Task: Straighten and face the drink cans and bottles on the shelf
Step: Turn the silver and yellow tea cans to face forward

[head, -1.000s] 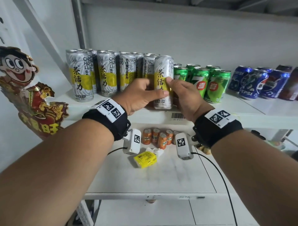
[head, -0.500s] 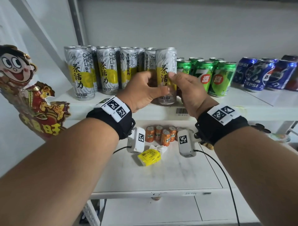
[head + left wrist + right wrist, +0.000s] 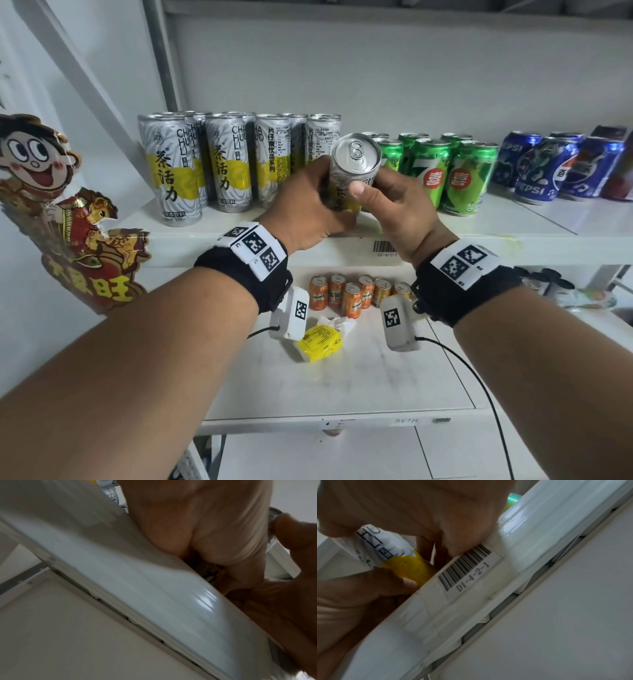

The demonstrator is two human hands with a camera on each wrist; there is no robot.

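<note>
White shelf [image 3: 212, 236] in front of me: tea cans [image 3: 178, 171], green cans [image 3: 469, 174], Pepsi cans [image 3: 544, 168]; poss. more at right.

Bare front strip of white metal shelf [image 3: 548, 222] at 3 o'clock passable. Tall silver-yellow tea cans [image 3: 226, 164] block 10 o'clock; green 7-Up cans [image 3: 462, 174] block 1 o'clock.

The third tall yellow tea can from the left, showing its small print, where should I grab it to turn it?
Grip the third tea can round its upper body from the front. It stands upright at the shelf edge, with neighbouring cans crowding both flanks, so only front and top are free.
</note>
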